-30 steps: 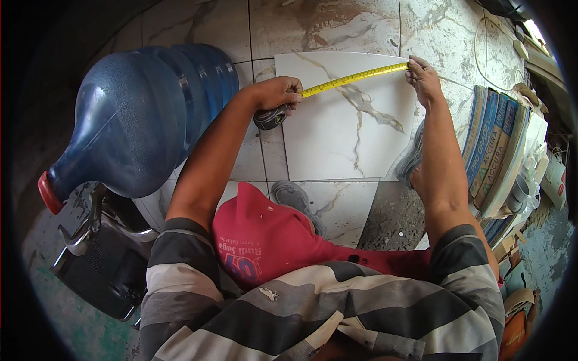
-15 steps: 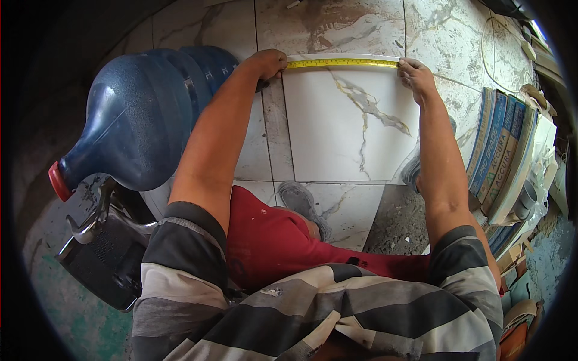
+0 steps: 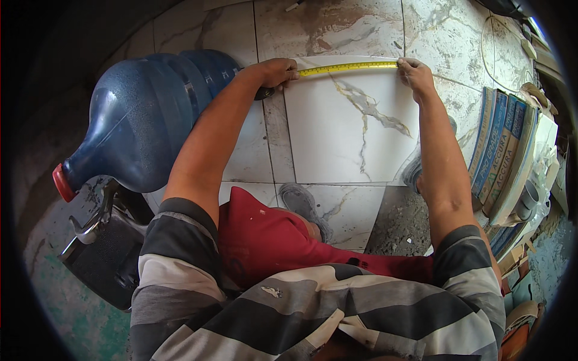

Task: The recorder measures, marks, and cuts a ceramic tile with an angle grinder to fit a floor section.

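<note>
My left hand grips the dark tape measure, mostly hidden under my fingers, beside the upper left corner of a white marbled tile lying on the floor. Its yellow blade stretches almost level across the tile near the far edge, slightly bowed. My right hand has its fingers closed on the blade's far end at the tile's upper right corner.
A large blue water jug lies at the left above a black chrome-framed chair. Stacked boxes and scraps line the right. My sandalled feet rest on the tiled floor, beside a bare rough patch.
Over the last second my left hand has risen, bringing the blade from a slant to nearly level along the far edge; since half a second ago it has dipped slightly.
</note>
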{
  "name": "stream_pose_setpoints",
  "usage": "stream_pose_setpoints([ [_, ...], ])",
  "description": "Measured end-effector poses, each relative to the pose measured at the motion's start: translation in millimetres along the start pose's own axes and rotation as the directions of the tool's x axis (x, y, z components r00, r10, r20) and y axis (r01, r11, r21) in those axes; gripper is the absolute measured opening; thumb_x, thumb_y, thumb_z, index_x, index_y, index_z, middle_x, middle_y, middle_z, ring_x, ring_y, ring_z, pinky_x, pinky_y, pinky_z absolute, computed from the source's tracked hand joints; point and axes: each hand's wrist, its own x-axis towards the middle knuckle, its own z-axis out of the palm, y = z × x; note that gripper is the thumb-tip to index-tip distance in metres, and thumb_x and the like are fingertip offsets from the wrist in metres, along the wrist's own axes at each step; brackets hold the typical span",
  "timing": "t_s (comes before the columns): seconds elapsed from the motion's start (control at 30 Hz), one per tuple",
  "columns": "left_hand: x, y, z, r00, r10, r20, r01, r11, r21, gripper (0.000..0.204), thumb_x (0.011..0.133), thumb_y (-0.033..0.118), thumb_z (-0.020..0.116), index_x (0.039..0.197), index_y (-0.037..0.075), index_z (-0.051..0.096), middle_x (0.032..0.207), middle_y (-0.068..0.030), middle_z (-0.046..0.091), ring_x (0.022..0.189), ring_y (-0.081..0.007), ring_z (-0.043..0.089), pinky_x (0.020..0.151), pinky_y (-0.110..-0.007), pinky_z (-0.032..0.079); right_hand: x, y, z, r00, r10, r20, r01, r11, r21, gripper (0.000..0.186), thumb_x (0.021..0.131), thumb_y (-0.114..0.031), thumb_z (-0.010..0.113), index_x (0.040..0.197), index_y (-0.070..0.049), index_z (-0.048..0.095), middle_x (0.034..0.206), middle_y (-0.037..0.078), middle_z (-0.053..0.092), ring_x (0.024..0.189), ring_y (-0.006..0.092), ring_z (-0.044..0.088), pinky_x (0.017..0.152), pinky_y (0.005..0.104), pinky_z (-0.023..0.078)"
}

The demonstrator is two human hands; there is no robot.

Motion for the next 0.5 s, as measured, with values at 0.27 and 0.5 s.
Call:
stream_pose_setpoints([
  [0.27, 1.7, 2.0, -6.5, 0.998, 0.051, -0.046, -0.053, 0.998, -0.044, 0.014, 0.098, 0.019, 0.057, 0.097, 0.005, 0.054, 0.083, -0.0054, 0.066, 0.065, -0.0110, 0.062, 0.065, -0.030, 0.048, -4.7, -0.3, 17.6, 0.996, -0.057, 0.063, 0.060, 0.997, -0.047, 0.024, 0.090, -0.015, 0.069, 0.104, 0.005, 0.069, 0.069, 0.002, 0.059, 0.057, 0.0078, 0.048, 0.051, 0.0227, 0.037],
  [0.5, -4.4, -16.4, -4.5, 0.999, 0.020, -0.028, -0.022, 0.998, -0.060, 0.015, 0.096, 0.018, 0.058, 0.092, 0.004, 0.056, 0.083, -0.0063, 0.066, 0.065, -0.0115, 0.062, 0.065, -0.030, 0.049, -21.5, 2.8, 33.4, 0.997, -0.029, 0.076, 0.036, 0.995, -0.091, 0.025, 0.089, -0.015, 0.069, 0.105, 0.005, 0.069, 0.072, 0.002, 0.061, 0.060, 0.0075, 0.050, 0.054, 0.0223, 0.040],
])
